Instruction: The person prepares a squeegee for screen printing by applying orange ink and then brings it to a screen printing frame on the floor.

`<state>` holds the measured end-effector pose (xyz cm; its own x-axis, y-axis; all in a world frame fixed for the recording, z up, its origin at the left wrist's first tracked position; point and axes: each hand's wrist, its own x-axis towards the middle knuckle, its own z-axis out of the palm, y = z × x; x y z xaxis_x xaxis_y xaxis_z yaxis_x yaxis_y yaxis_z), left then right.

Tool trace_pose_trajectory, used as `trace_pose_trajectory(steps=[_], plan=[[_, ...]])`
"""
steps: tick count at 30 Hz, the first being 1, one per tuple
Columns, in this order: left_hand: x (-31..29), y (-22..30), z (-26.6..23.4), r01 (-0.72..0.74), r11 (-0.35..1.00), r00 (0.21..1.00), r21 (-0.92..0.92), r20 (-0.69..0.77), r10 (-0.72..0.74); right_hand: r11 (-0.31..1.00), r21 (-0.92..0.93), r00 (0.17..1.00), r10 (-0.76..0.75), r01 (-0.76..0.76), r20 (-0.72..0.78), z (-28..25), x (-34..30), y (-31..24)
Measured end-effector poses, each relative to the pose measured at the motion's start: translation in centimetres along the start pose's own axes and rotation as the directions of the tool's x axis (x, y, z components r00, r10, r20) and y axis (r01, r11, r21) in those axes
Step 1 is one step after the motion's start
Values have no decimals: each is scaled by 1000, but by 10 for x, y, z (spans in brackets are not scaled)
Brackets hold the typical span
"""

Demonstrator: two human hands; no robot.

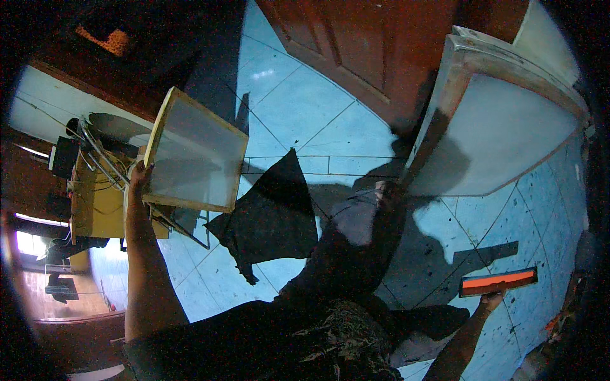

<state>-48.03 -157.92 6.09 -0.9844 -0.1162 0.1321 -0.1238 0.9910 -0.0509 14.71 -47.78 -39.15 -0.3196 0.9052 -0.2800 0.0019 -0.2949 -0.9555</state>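
Observation:
A mesh printing screen in a pale wooden frame [197, 149] is held up at the left. My left hand [138, 174] grips its near left edge, fingers closed around the wood. Low on the right, my right hand [491, 300] is closed on the underside of a long, narrow squeegee [499, 281] with an orange face and dark edges. It is held up over the tiles, apart from anything else. A crumpled black cloth [276, 213] lies on the floor between my two hands.
A larger wood-framed screen [508, 133] stands tilted at the right, near a brown panelled door [356, 44]. At the left is a yellow cabinet [105, 200] with cables and metal tubes. Dark spots mark the blue-lit tile floor [343, 124]. My dark-clothed leg [362, 254] extends forward.

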Motion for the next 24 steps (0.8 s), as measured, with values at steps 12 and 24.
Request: trace_pose_trajectory(steps=[12,24], plan=[[4,-6,12,-13,775,892,632,-343,295,451,-635,765,-509,627,394,10,-28,1],[-120,648,-107,-990,135,58,49,-725,687,781,625,997,54,-8,-54,66,-88,-26]])
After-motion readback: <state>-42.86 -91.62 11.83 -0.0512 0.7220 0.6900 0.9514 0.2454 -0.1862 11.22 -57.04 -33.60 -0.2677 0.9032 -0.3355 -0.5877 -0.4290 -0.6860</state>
